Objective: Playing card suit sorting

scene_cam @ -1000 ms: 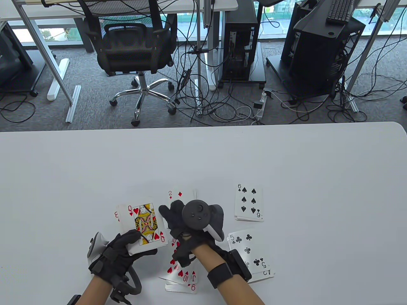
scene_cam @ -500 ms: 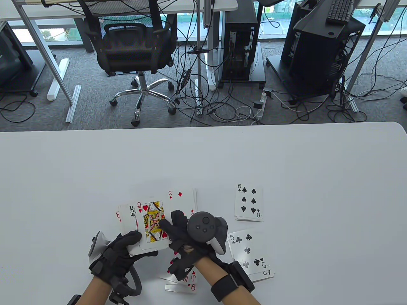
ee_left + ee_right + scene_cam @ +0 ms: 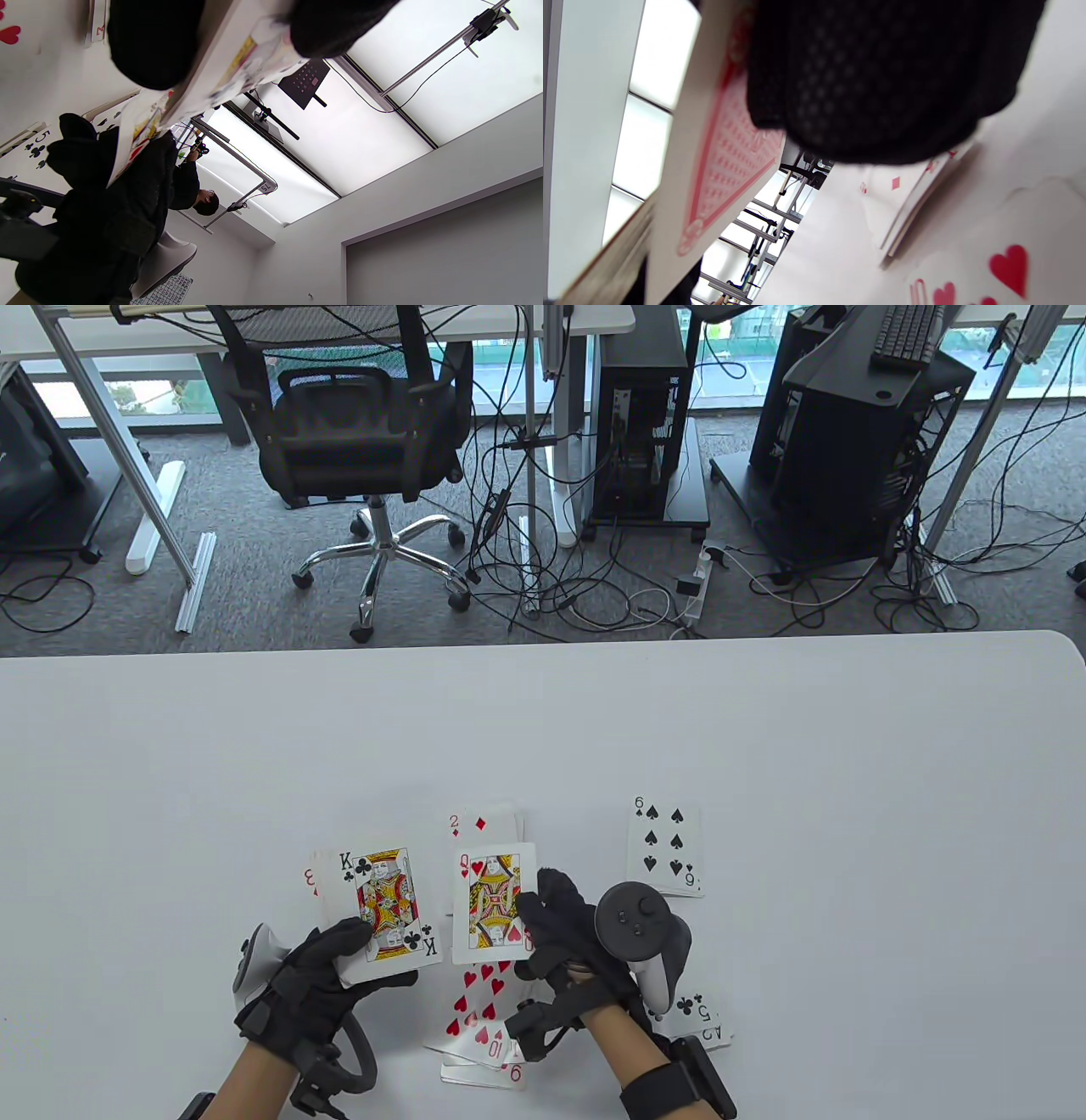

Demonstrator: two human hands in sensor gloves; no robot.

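My left hand (image 3: 327,971) grips a face-up deck with the king of clubs (image 3: 388,905) on top; a red 3 peeks out beneath. The deck's edge shows in the left wrist view (image 3: 220,67). My right hand (image 3: 556,929) pinches the queen of hearts (image 3: 492,903) by its right edge and holds it above the hearts pile (image 3: 479,1014), whose top card is a 10. Its red back shows in the right wrist view (image 3: 721,169). On the table lie a diamonds pile topped by a 2 (image 3: 488,823), a spades pile topped by a 6 (image 3: 664,846) and a clubs pile (image 3: 700,1018), partly hidden by my right hand.
The white table (image 3: 543,729) stretches far beyond the cards. Past its far edge stand an office chair (image 3: 365,432), computer towers (image 3: 649,432) and floor cables.
My right hand has drawn the queen of hearts off the deck and carried it right and toward me, over the hearts pile. The king of clubs is now uncovered on the deck.
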